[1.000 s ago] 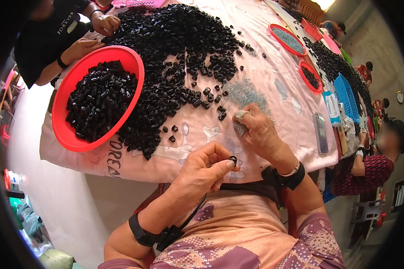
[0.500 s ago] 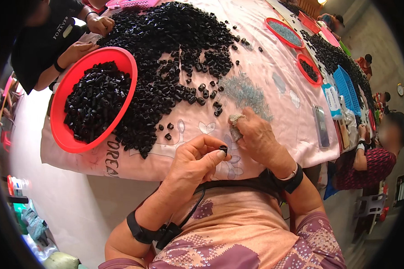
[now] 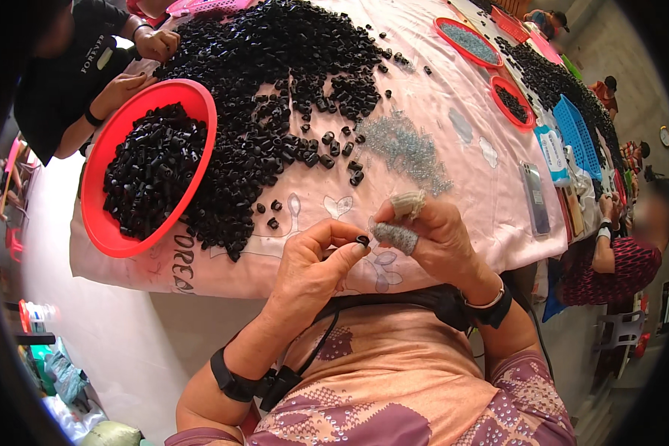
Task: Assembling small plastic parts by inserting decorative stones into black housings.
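Pinched between the thumb and forefinger of my left hand (image 3: 311, 256) is a small black plastic cap (image 3: 362, 240), its hollow end showing. Close to its right side is my right hand (image 3: 447, 239), with knitted finger covers (image 3: 395, 238) on its thumb and forefinger. Those covered fingertips are bent together; whatever they hold is too small to make out. Beyond my hands a loose patch of tiny see-through, pale bluish pieces (image 3: 412, 152) lies on the pink tablecloth (image 3: 468, 245). Farther left spreads a big heap of similar black caps (image 3: 275, 44), some scattered toward me.
A red basin (image 3: 209, 141) full of black parts stands at the left, beside another person's hands (image 3: 156, 44). On the right are a red bowl of pale pieces (image 3: 468, 42), a red bowl of black parts (image 3: 511, 104), a phone (image 3: 534, 197) and a blue basket (image 3: 576, 137).
My right hand has lifted from beside the patch of see-through pieces and come back toward the black cap. My left hand still holds the cap, now slightly more tilted.
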`<move>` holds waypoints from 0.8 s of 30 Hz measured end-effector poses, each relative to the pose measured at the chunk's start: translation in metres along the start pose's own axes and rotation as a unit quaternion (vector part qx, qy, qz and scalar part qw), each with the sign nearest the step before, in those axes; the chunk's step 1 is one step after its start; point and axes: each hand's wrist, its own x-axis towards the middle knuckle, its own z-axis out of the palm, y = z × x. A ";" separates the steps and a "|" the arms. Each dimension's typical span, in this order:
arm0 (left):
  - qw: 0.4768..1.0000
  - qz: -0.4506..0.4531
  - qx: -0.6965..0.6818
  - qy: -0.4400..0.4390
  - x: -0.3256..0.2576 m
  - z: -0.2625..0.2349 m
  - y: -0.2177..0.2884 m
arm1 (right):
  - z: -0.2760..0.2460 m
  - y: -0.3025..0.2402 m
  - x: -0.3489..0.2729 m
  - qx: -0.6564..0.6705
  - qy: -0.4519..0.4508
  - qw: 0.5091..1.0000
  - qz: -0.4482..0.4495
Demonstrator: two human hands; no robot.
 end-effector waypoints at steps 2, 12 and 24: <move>1.000 0.007 0.015 0.003 0.000 0.000 0.000 | 0.003 -0.001 -0.001 0.002 0.004 1.000 -0.006; 0.992 0.055 0.112 0.022 0.001 0.000 -0.001 | 0.005 -0.014 0.002 -0.298 -0.024 0.944 -0.142; 0.996 0.050 0.073 0.015 0.000 -0.001 -0.001 | 0.004 -0.011 0.003 -0.212 -0.021 0.973 -0.091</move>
